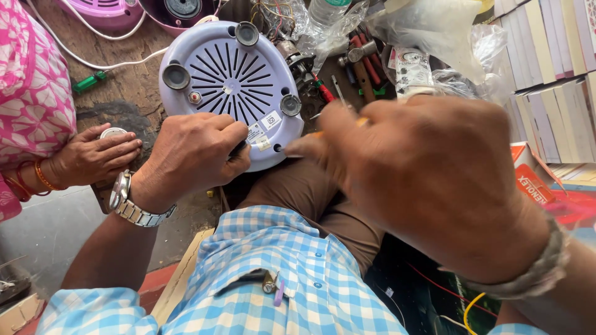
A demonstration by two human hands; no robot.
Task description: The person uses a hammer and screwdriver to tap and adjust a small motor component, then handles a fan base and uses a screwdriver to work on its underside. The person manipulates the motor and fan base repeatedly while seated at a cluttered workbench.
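Observation:
A lilac plastic appliance base [230, 74] lies bottom-up on the worn bench, showing vent slots and round rubber feet. My left hand [192, 155], with a metal wristwatch, rests against its near edge and pinches a small dark part there. My right hand [428, 174] fills the right of the view, fingers closed around a thin orange-handled tool [360, 122] whose tip reaches the base's near edge. What the tip touches is hidden by my fingers.
Another person's hand [93, 158] with orange bangles rests on the bench at left, over a small white cap. Behind the base lie screwdrivers, a hammer [360, 62], plastic bags, wires and a second pink appliance [112, 9]. Stacked books [552, 68] stand at right.

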